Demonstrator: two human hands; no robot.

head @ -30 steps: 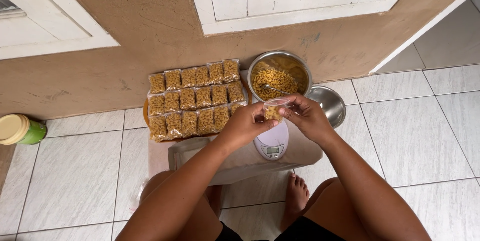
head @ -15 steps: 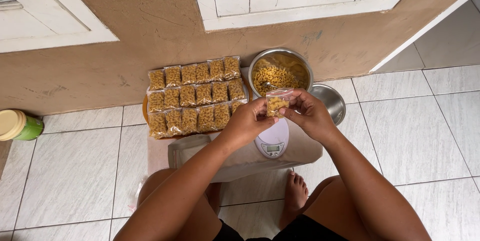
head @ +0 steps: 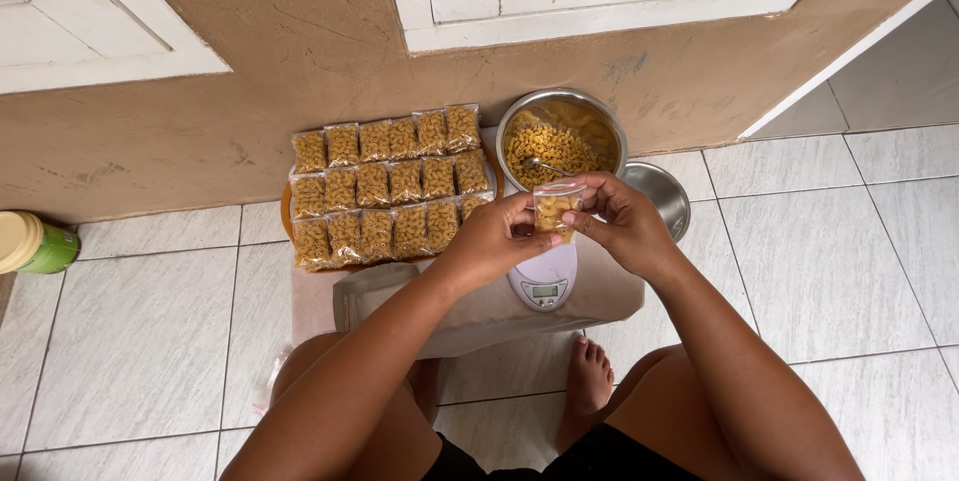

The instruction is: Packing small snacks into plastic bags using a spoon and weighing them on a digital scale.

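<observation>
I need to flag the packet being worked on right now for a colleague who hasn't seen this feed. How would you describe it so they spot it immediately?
Start at the steel bowl of macaroni by the wall, then come down to the white kitchen scale. Above the scale, the left hand and right hand pinch one small clear bag of macaroni. It alone is held upright in the air, unlike the filled bags laid in rows to its left.

clear pasta bag point(head: 555, 209): between both hands | bagged rows point(head: 390, 186): left of hands | grey scale screen point(head: 544, 292): below hands
</observation>
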